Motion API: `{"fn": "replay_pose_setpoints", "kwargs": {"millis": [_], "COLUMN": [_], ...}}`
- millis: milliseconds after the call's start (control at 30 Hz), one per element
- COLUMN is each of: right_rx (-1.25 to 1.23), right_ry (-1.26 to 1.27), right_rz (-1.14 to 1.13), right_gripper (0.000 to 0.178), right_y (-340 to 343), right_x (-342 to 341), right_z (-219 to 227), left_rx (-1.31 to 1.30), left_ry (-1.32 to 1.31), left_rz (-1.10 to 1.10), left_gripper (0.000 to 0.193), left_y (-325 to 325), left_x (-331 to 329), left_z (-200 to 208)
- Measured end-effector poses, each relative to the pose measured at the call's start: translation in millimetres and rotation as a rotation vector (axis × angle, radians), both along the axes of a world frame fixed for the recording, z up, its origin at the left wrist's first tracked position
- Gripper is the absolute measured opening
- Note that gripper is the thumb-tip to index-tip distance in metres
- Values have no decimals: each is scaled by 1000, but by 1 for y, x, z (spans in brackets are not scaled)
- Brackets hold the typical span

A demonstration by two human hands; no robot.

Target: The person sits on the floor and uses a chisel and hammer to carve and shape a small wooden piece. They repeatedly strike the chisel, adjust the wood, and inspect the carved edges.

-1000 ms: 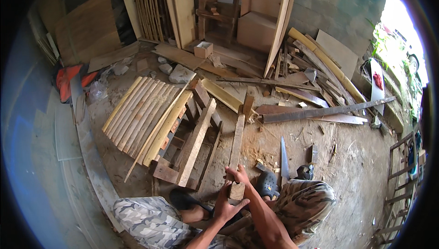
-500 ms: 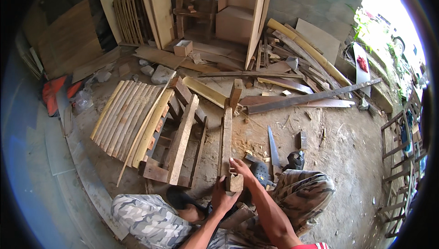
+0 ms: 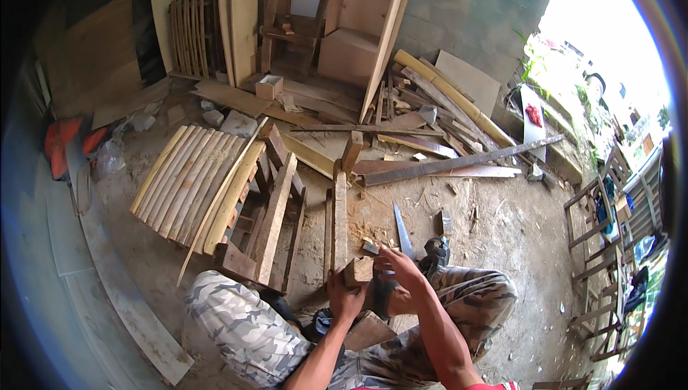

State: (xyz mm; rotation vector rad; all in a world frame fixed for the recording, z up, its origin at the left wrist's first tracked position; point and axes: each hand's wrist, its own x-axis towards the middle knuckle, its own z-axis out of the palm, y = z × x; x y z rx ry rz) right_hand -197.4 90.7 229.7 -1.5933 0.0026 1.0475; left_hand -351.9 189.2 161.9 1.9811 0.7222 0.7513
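Observation:
My left hand (image 3: 345,298) is wrapped round the near end of a squared wooden post (image 3: 359,271), whose sawn end faces up toward me. The post belongs to a wooden frame with a long rail (image 3: 340,211) running away from me and an upright block (image 3: 352,150) at its far end. Beside the post, my right hand (image 3: 403,269) has its fingers apart and stretched toward the wood, holding nothing that I can see. A small dark block (image 3: 371,248) lies just past its fingertips. On the ground beyond rests a handsaw blade (image 3: 403,229).
A slatted bamboo-topped wooden piece (image 3: 190,182) stands to the left, its legs and rails (image 3: 276,221) toward me. Scrap boards and a long dark plank (image 3: 459,162) are piled beyond. A black bag (image 3: 436,252) sits by my right knee. Wooden racks (image 3: 598,268) line the right side.
My right hand has come off the post's end and moved a little right, fingers spreading. The post has tilted, showing more of its side. The whole view has shifted slightly.

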Motion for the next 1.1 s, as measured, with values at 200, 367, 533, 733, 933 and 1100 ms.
{"fn": "replay_pose_setpoints", "kwargs": {"millis": [200,367,533,733,933,1100], "right_rx": [-81,-150,-276,-471,-581,-574], "right_ry": [77,87,96,-91,-308,-308], "right_rz": [59,140,184,309,533,523], "right_gripper": [55,65,66,64,64,64], "right_y": [14,19,7,-1,-12,-14], "right_x": [-9,-30,-35,-41,-62,-74], "right_z": [-45,-87,-128,-172,-197,-196], "left_rx": [77,113,-85,-182,-277,-483], "left_ry": [-8,154,191,29,10,-100], "left_rz": [468,682,745,767,802,651], "left_gripper": [67,77,69,66,60,56], "left_y": [10,52,91,88,95,94], "left_x": [-8,-26,-42,-40,-45,-53], "left_z": [-31,-61,-56,-49,-65,-65]}}
